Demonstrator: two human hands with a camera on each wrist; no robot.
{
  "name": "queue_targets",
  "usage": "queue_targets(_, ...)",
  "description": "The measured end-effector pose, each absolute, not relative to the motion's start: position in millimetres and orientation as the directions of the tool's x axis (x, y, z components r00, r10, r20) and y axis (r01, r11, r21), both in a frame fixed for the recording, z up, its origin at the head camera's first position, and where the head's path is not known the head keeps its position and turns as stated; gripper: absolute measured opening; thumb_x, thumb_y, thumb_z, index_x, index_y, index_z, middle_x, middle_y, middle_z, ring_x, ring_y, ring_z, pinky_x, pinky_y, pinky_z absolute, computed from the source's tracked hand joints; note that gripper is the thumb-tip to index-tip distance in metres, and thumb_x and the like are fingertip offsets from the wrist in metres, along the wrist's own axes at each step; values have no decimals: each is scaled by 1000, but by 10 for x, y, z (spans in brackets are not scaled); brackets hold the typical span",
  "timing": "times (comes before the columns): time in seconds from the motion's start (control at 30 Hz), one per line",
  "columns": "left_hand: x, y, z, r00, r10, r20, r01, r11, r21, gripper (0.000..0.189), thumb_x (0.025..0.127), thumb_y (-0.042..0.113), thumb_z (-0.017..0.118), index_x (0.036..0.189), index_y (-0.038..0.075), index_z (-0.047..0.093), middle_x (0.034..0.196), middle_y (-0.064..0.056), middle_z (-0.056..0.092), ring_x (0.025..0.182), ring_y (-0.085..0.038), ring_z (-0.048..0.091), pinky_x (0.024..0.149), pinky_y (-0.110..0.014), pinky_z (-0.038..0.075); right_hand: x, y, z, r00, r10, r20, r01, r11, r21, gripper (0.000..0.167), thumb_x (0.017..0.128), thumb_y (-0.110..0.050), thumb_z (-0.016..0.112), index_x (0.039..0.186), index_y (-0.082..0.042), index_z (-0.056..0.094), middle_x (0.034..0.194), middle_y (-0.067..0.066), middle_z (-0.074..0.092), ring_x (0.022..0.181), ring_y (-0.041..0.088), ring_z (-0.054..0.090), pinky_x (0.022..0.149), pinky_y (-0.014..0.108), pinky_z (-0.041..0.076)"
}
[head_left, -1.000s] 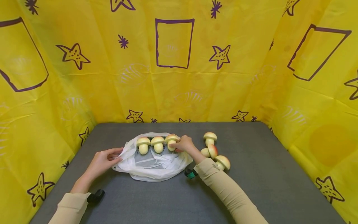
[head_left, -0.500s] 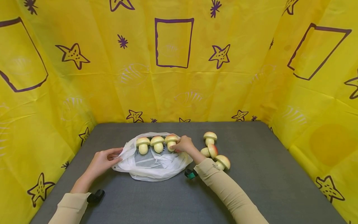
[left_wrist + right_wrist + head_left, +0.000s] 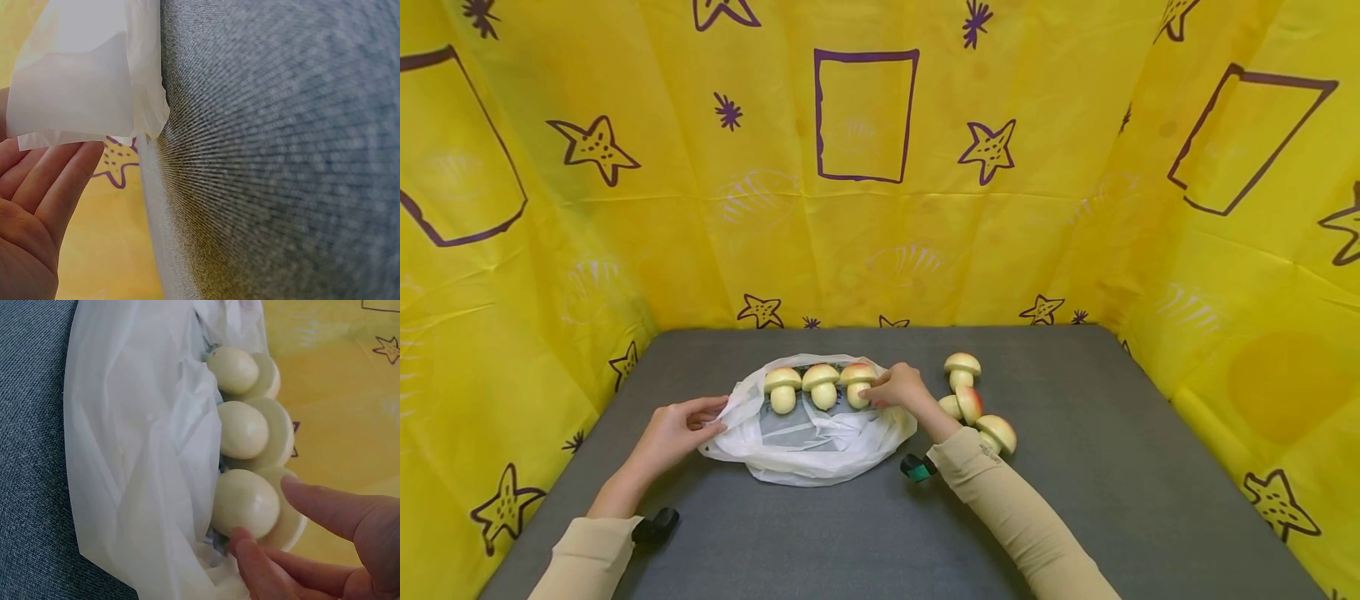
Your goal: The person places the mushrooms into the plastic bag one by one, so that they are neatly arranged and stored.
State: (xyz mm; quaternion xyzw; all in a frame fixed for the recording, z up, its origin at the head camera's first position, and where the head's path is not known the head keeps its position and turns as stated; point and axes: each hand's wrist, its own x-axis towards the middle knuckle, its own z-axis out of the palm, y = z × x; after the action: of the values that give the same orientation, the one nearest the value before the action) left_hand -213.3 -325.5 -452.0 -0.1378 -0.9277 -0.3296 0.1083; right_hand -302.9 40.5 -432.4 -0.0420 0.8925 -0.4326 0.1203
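Note:
My left hand pinches the left edge of a thin white plastic bag, its thumb and fingers at the rim; in the left wrist view the bag covers the fingertips. Inside the bag's wide mouth, three toy mushrooms stand in a row: the left one, the middle one and the right one. At the right mushroom is my right hand. In the right wrist view its thumb overlaps that mushroom's cap, and a fingertip is at its stem.
Three more pale toy mushrooms with reddish caps lie right of the bag: a far one, a tilted one and a near one partly behind the right sleeve. Yellow patterned cloth surrounds the dark grey table.
The right hand and forearm have shifted slightly to the right, while the mushroom at its fingertips stays in place in the bag. The left hand keeps its position at the bag's edge.

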Motion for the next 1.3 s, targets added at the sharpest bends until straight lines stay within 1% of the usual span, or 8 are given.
queue_targets(0.13,-2135,-3253,-4515,-940,184,287,323,751,576,41,81,20,75,120,8,66,112,-11,70,86,-7,69,71,-19,56,-3013,425,-4307,-966,-176,-191,52,590,-806,33,75,-29,81,93,-3,76,68,5,72,70,22,72,62,28,58)
queue_targets(0.37,-2133,-3252,-4516,-936,183,300,331,748,576,40,81,19,75,119,8,66,111,-11,70,85,-2,67,70,-16,54,-2947,477,-4234,-965,-180,-193,61,558,-827,29,77,-28,79,94,-4,76,77,8,73,75,22,72,67,30,58)
queue_targets(0.6,-2132,-3246,-4524,-931,184,314,342,740,580,40,81,17,75,119,6,66,111,-14,69,85,-3,68,69,-16,55,-2894,559,-4157,-969,-183,-164,42,534,-845,28,78,-27,78,94,-4,75,81,8,73,73,19,71,68,31,58)
queue_targets(0.8,-2134,-3243,-4527,-934,185,305,337,741,581,40,81,18,75,119,7,66,112,-12,69,86,0,67,71,-15,54,-2879,653,-4102,-972,-192,-139,17,530,-848,32,79,-29,78,98,-4,74,91,9,72,73,16,70,72,34,58)
queue_targets(0.9,-2131,-3247,-4528,-936,184,301,333,743,581,40,81,19,75,119,8,66,112,-11,69,86,0,67,71,-16,54,-2869,698,-4071,-973,-193,-123,4,523,-852,33,79,-29,78,99,-3,74,93,10,72,75,17,71,75,36,58)
queue_targets(1.1,-2130,-3251,-4518,-935,185,302,334,745,577,40,81,18,75,119,7,66,112,-12,69,86,-3,67,71,-17,55,-2842,776,-3981,-977,-191,-95,-15,507,-862,32,80,-25,76,100,1,73,90,13,73,80,24,71,77,38,57)
queue_targets(1.3,-2127,-3254,-4512,-940,181,289,323,750,578,41,82,20,75,120,7,66,112,-12,69,87,-9,69,71,-19,56,-2827,849,-3882,-980,-175,-96,-11,530,-848,32,80,-25,76,100,0,73,90,14,73,85,30,71,78,39,57)
